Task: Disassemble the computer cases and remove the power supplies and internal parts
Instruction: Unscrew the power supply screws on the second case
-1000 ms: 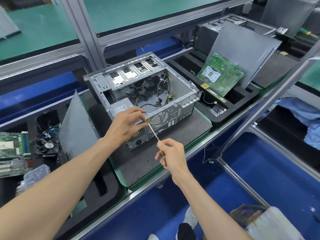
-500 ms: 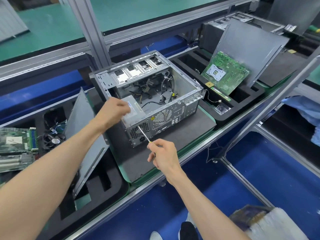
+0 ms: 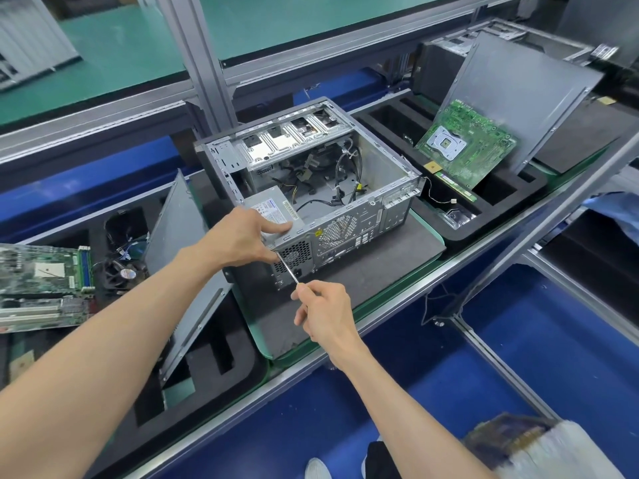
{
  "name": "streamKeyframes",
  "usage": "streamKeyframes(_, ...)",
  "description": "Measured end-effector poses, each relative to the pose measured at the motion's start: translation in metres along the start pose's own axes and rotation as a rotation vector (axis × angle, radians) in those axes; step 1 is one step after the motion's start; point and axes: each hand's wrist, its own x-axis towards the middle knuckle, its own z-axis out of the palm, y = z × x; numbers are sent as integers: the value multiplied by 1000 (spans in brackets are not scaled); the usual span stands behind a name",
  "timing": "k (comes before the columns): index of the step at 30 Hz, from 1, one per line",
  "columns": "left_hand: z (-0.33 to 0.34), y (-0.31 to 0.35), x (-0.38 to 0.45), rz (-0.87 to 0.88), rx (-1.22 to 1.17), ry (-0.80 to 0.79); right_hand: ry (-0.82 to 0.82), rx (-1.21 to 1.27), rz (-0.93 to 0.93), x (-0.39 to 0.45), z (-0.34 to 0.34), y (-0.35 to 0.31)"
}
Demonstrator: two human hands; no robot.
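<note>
Tabletop [image 3: 397,316]: long conveyor-style bench with aluminium rails, green edging and black foam trays set along it.
Foam mat [image 3: 363,271]: flat dark grey pad with a fine grainy surface; the open case stands on it.
Computer case [image 3: 387,167]: boxy grey sheet-metal tower lying on its side, open side panel upward, rear plate facing the person; perforated round fan grille and port cut-outs on that plate, loose black cables inside.
Side panels: one flat grey steel panel [image 3: 169,271] leans upright in the left foam tray; another [image 3: 518,95] leans in the right tray.
Motherboards: a green board [image 3: 466,146] with a square silver socket frame rests against the right panel; another green board [image 3: 38,285] with white slots lies flat at far left, a round black cooler fan [image 3: 121,273] just beside it.
Power supply [image 3: 273,212]: grey metal box in the case's near left corner, honeycomb vent on its rear face; a white label on top, print too small to read.
Left hand [image 3: 242,236]: fingers curled over the power supply's near top edge, gripping it, thumb lying on the label.
Right hand [image 3: 328,312]: fingers closed round the handle of a screwdriver.
Screwdriver [image 3: 288,271]: thin bright steel shaft, slanting up and left from the right hand to the power supply's rear vent face, tip just under the left hand.
</note>
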Motion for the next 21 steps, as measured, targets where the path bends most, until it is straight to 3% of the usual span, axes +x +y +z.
streamKeyframes(9,2,-1,-6,78,6,34,-32,-6,34,-1,2,1)
streamKeyframes(14,-1,0,-7,90,34,16,-294,500,235,5,-7,3)
streamKeyframes(16,0,0,-7,85,52,2,-354,564,281,8,-9,3)
streamKeyframes(19,0,3,-5,70,59,2,-211,316,224,10,-4,1)
streamKeyframes(21,2,3,-3,66,66,-2,-29,15,38,7,1,-1)
